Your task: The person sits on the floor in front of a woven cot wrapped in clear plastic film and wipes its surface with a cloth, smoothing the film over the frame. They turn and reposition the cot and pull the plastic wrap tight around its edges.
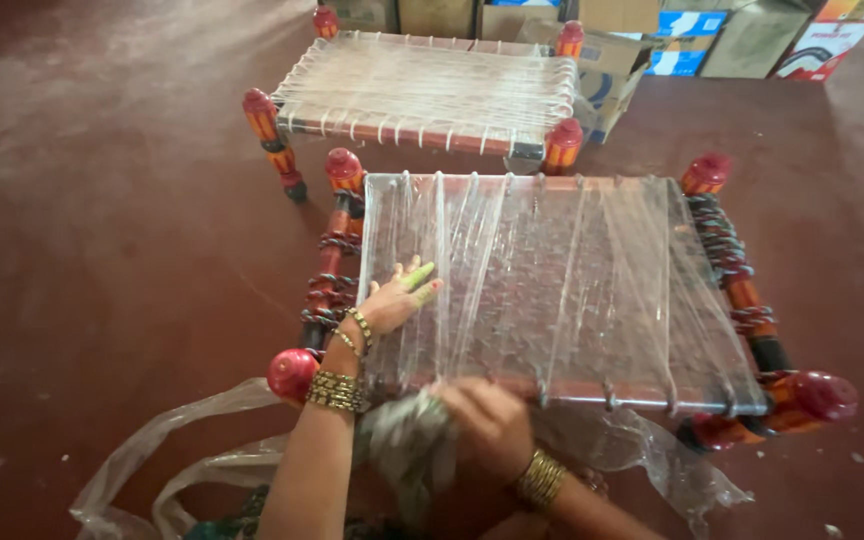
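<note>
Two low woven stools: one [552, 290] in centre frame, one [422, 90] in upper middle. Two hands: left hand [397, 300], right hand [487, 425]. Several cardboard boxes [742, 35] along top edge, exact number unclear. One clear plastic sheet [152, 450] at lower left.

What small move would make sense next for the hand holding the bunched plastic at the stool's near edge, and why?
Probably pull the bunched plastic strip taut with the right hand, since the left hand already presses flat on the clear strands across the stool seat.

I am looking down from the one camera on the person's head. It is facing forward over a low stool [562, 290], sitting very close, near their hands.
</note>
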`<state>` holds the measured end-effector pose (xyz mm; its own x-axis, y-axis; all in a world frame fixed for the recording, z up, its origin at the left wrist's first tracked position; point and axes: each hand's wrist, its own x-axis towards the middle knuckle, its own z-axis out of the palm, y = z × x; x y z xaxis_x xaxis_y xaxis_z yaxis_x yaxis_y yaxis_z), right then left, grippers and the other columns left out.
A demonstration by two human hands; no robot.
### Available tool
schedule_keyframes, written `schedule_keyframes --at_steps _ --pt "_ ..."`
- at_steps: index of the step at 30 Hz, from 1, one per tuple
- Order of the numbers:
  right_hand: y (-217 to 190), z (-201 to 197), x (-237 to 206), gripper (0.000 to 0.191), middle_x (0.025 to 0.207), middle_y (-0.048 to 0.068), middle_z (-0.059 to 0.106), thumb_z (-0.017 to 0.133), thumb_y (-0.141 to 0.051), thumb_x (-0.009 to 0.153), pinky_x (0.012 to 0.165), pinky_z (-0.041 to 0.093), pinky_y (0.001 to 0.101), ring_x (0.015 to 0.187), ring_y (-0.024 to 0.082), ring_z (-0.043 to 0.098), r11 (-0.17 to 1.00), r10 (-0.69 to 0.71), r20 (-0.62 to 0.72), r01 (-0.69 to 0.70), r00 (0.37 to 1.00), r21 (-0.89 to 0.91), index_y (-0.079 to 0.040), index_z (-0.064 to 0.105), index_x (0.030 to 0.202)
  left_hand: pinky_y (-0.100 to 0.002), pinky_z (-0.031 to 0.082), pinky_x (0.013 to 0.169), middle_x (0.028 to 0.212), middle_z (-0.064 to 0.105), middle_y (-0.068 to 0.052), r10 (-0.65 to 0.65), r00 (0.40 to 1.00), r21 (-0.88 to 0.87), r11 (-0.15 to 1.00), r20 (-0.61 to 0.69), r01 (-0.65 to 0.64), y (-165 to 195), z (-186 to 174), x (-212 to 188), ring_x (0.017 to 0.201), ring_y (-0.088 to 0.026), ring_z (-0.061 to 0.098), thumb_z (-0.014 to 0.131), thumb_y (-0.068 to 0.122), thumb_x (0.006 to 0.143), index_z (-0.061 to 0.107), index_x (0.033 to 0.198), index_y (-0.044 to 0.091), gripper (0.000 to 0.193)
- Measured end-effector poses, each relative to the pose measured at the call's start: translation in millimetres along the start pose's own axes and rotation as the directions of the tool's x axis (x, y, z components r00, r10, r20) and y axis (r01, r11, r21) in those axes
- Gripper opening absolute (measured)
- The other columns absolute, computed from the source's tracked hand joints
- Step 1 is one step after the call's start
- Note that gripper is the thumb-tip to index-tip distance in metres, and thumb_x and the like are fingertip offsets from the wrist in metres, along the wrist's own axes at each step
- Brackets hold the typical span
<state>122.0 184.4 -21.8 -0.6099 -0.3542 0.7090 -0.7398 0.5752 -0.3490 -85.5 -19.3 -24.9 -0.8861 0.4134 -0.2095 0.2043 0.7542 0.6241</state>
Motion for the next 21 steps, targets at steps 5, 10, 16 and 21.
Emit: schedule_keyframes --at_steps 5,10,16,21 --pt "-28 -1 50 0.050 0.128 0.019 0.064 0.062 -0.031 0.080 0.098 0.047 0.0500 0.116 0.037 0.062 0.939 -0.087 -0.078 0.055 0.993 -0.340 -0.012 0.066 0.126 -0.081 0.013 0.108 0.174 0.000 -0.012 0.221 0.974 0.408 0.886 0.040 -0.218 -30 21 14 0.156 -0.051 -0.003 0.031 0.034 0.107 0.025 0.162 0.031 0.055" --pt "-43 53 72 0.042 0.130 0.027 0.060 0.064 -0.018 0.085 0.108 0.045 0.0535 0.123 0.045 0.058 0.858 -0.065 0.074 0.094 0.995 -0.504 -0.002 0.067 0.124 -0.080 0.001 0.112 0.173 -0.006 -0.016 0.270 0.961 0.493 0.829 0.062 -0.265 -36 37 16 0.155 -0.052 -0.012 0.038 0.033 0.107 0.034 0.158 0.038 0.052" --pt "-21 53 63 0.036 0.122 0.025 0.061 0.064 -0.016 0.085 0.111 0.044 0.0529 0.123 0.046 0.058 0.944 -0.093 0.206 0.152 0.974 -0.291 0.000 0.067 0.117 -0.071 -0.017 0.113 0.170 -0.006 -0.014 0.144 0.981 0.062 0.989 -0.131 -0.137 -11 33 8 0.155 -0.040 -0.016 0.049 0.057 0.099 0.024 0.161 0.017 0.078" --pt "-14 34 48 0.028 0.123 0.021 0.062 0.063 -0.014 0.087 0.113 0.045 0.0507 0.128 0.041 0.058 0.944 -0.091 0.292 0.175 0.952 -0.278 -0.006 0.067 0.114 -0.067 -0.009 0.123 0.174 0.010 -0.008 0.011 0.944 0.282 0.955 -0.329 0.087 36 28 -19 0.161 -0.031 0.000 0.057 0.059 0.090 0.037 0.158 0.025 0.078"
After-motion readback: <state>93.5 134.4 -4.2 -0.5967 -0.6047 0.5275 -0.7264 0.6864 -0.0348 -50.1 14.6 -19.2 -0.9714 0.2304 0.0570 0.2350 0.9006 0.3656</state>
